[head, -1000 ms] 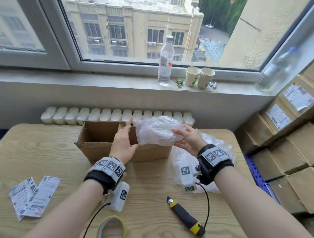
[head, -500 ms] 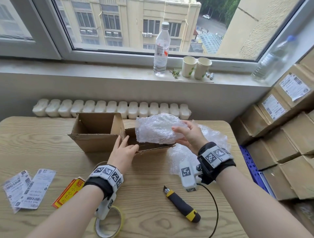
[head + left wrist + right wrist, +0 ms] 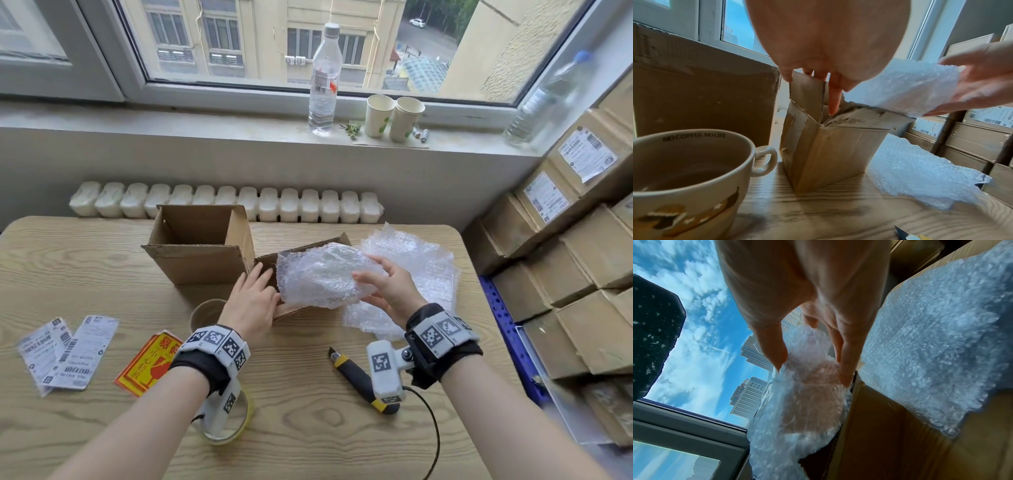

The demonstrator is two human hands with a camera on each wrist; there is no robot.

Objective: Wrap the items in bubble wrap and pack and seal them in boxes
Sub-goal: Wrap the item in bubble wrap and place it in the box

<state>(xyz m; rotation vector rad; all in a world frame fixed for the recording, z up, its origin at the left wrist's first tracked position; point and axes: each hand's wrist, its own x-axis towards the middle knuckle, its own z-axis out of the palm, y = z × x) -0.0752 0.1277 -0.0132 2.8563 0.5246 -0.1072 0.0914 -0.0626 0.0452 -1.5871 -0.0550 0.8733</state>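
Observation:
My right hand (image 3: pixel 368 284) grips a bubble-wrapped bundle (image 3: pixel 318 274), thumb on top and fingers underneath, and holds it over the mouth of a small open cardboard box (image 3: pixel 265 265). In the left wrist view the bundle (image 3: pixel 904 87) rests on the small box's (image 3: pixel 830 154) top edge. My left hand (image 3: pixel 260 277) lies with straight fingers against the box's upright left flap (image 3: pixel 807 94), one finger pointing down inside. The item inside the wrap (image 3: pixel 803 394) is hidden.
A taller open box (image 3: pixel 202 246) stands left of the small one. A loose bubble wrap sheet (image 3: pixel 421 267) lies to the right. A mug (image 3: pixel 207 311), tape roll (image 3: pixel 239 428), utility knife (image 3: pixel 363 380), labels (image 3: pixel 65 349) and a red-yellow sticker (image 3: pixel 147 363) are near me. Stacked cartons (image 3: pixel 582 257) line the right.
The bundle has come down from above the box to its mouth. My left hand has shifted from the box's front wall to its left flap.

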